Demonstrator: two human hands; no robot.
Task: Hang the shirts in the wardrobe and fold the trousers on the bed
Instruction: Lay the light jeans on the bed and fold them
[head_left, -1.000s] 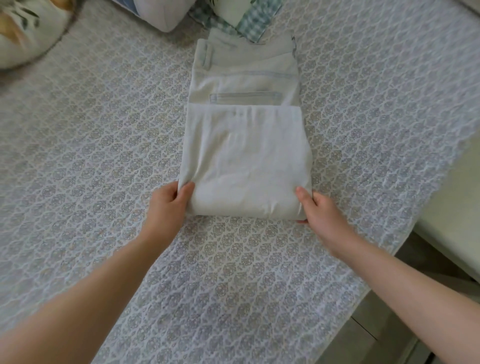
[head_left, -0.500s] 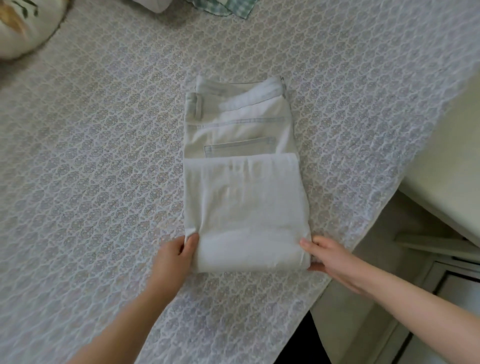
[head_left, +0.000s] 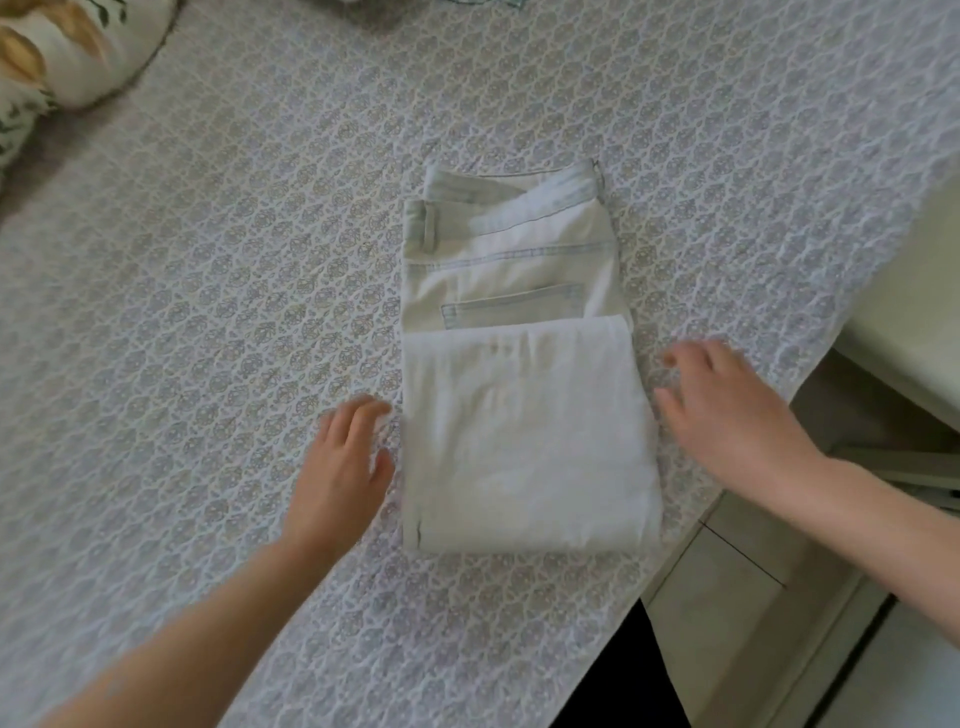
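Observation:
A pair of pale, almost white jeans (head_left: 524, 415) lies folded into a compact rectangle on the patterned bedspread (head_left: 234, 312). The waistband and a back pocket show at its far end; the folded legs cover the near half. My left hand (head_left: 343, 467) hovers just left of the fold, fingers spread, touching nothing. My right hand (head_left: 727, 410) is just right of the fold, fingers apart and blurred, also holding nothing. No shirt or wardrobe is clearly in view.
A leaf-printed pillow (head_left: 67, 52) lies at the far left corner. The bed's edge runs diagonally at the right, with a cream piece of furniture (head_left: 904, 312) and pale floor (head_left: 737, 597) beyond it. A strip of checked cloth (head_left: 488, 3) shows at the top edge.
Both hands have let go of the near corners of the folded jeans and moved out to the sides. The jeans were slid toward me before that.

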